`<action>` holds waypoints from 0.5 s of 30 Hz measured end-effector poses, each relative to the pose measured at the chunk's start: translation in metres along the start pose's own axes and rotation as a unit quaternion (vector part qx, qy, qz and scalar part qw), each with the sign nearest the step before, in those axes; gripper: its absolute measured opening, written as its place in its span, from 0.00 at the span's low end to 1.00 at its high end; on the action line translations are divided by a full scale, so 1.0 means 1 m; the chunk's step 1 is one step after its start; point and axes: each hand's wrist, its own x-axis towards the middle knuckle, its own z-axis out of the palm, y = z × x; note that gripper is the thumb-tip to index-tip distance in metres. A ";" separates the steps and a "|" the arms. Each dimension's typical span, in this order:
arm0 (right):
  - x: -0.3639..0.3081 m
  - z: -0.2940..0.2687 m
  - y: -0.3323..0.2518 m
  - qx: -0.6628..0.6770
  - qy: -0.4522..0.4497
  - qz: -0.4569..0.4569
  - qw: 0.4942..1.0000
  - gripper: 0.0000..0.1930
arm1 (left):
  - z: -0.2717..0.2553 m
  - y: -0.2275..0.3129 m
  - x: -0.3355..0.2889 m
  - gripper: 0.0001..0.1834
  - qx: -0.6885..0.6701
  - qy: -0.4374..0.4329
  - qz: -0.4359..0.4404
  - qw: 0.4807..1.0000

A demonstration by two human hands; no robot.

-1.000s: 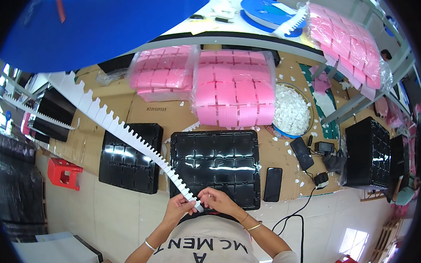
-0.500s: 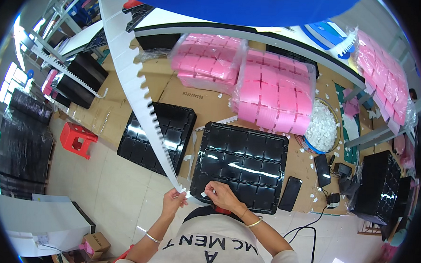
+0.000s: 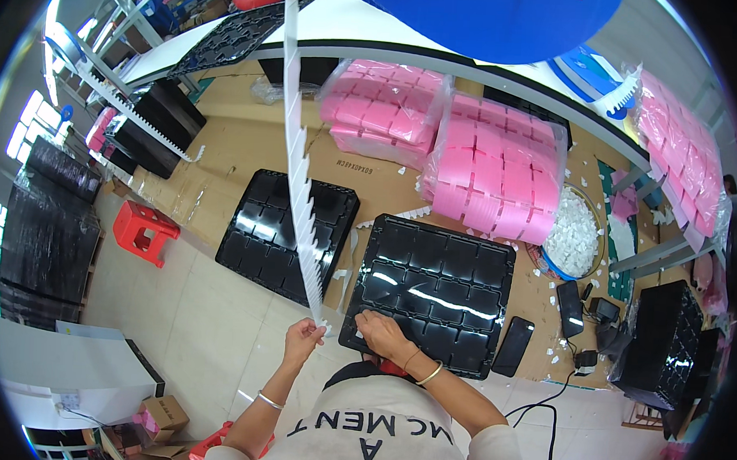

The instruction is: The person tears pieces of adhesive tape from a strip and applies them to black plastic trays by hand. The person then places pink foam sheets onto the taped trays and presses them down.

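**Status: Work Under Way, Long Strip Remaining**

My left hand [image 3: 302,340] grasps the near end of the white strip [image 3: 298,157] between thumb and fingers. From there the strip runs toward the far side, passes in front of the left black tray [image 3: 257,250] and leaves view at the far edge. Its toothed edge faces right.

My right hand [image 3: 383,333] is at the near left corner of the right black tray [image 3: 431,294], fingers bent. I cannot tell whether the fingertips grip anything.

Done, in my judgement: many small white pieces [image 3: 570,231], heaped in the round basin [image 3: 557,269] to the right of the pink bundles [image 3: 494,174].

Left: a long toothed length beyond my left hand. The far end is out of view, so the remaining amount cannot be fixed.
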 end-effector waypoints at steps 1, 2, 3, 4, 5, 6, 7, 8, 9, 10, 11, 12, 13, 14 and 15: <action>-0.001 -0.002 -0.002 -0.001 0.000 0.000 1.000 0.07 | 0.003 -0.001 0.002 0.07 -0.012 -0.007 0.004 1.000; -0.002 -0.005 -0.004 0.011 0.002 0.009 1.000 0.07 | 0.005 -0.002 0.003 0.07 -0.013 -0.007 0.005 1.000; -0.004 -0.007 -0.004 0.023 0.004 0.018 1.000 0.07 | 0.009 -0.002 0.004 0.08 -0.016 -0.013 0.005 1.000; -0.005 -0.007 -0.002 0.021 0.005 0.019 1.000 0.07 | 0.012 -0.003 0.005 0.08 -0.020 -0.018 0.004 1.000; -0.007 -0.006 0.000 0.017 -0.001 0.025 1.000 0.06 | 0.014 -0.003 0.006 0.08 -0.020 -0.019 0.005 1.000; -0.008 -0.007 0.001 0.013 -0.007 0.030 0.999 0.06 | 0.017 -0.003 0.008 0.08 -0.025 -0.025 0.002 0.999; -0.008 -0.006 0.001 0.012 -0.006 0.030 0.999 0.06 | 0.018 -0.004 0.009 0.09 -0.031 -0.030 -0.001 0.999; -0.008 -0.006 0.001 0.013 -0.004 0.030 0.999 0.06 | 0.020 -0.005 0.009 0.09 -0.031 -0.030 -0.001 0.999; -0.008 -0.005 0.001 0.014 -0.002 0.030 0.999 0.06 | 0.022 -0.004 0.010 0.09 -0.028 -0.033 -0.001 0.999; -0.008 -0.003 0.002 0.013 -0.001 0.031 0.999 0.06 | 0.023 -0.004 0.011 0.09 -0.026 -0.036 -0.002 0.999; -0.008 0.000 0.002 0.004 0.013 0.027 1.000 0.05 | 0.024 -0.004 0.011 0.09 -0.025 -0.037 -0.001 0.999; -0.007 0.002 0.002 -0.005 0.026 0.024 0.999 0.05 | 0.024 -0.003 0.012 0.09 -0.018 -0.035 0.004 0.999; -0.007 0.002 0.002 -0.005 0.027 0.024 0.999 0.05 | 0.024 -0.003 0.012 0.09 -0.012 -0.034 0.008 0.999; -0.006 0.003 0.003 -0.005 0.010 0.028 1.000 0.05 | 0.024 -0.003 0.012 0.09 -0.011 -0.034 0.009 0.999; -0.005 0.003 0.003 -0.004 -0.008 0.032 0.999 0.06 | 0.025 -0.003 0.012 0.09 -0.017 -0.035 0.010 0.999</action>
